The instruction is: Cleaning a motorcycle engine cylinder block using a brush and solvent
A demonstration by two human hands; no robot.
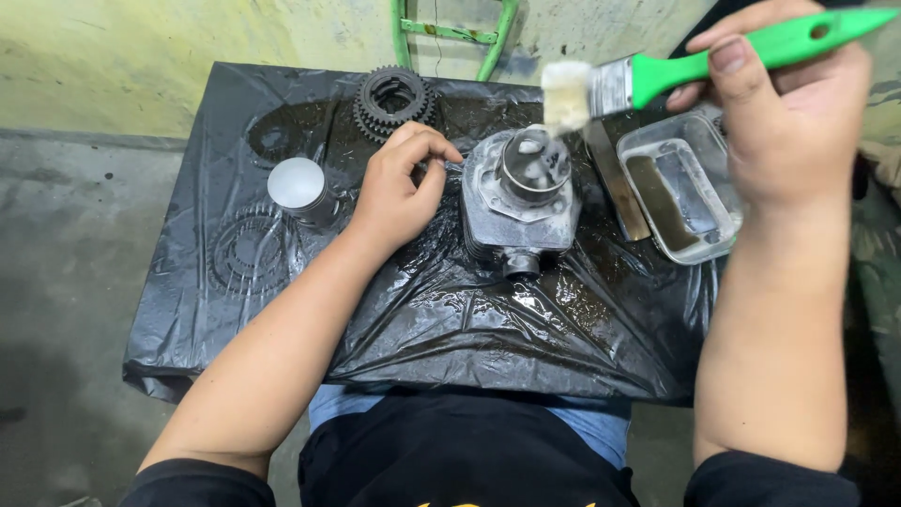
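A grey finned engine cylinder (pixel 518 202) stands on a wet black plastic sheet (pixel 526 329). My right hand (pixel 784 117) grips a paintbrush with a green handle (pixel 694 64), its pale bristles hovering just above the cylinder's open bore. My left hand (pixel 402 188) rests on the sheet just left of the cylinder, fingers curled loosely, holding nothing that I can see.
A silvery piston (pixel 300 191) stands left of my left hand. A dark gear cluster (pixel 392 99) lies at the back. A clear plastic tray of liquid (pixel 678 192) sits right, a flat metal strip (pixel 615 183) beside it. A green metal frame (pixel 450 33) rises behind.
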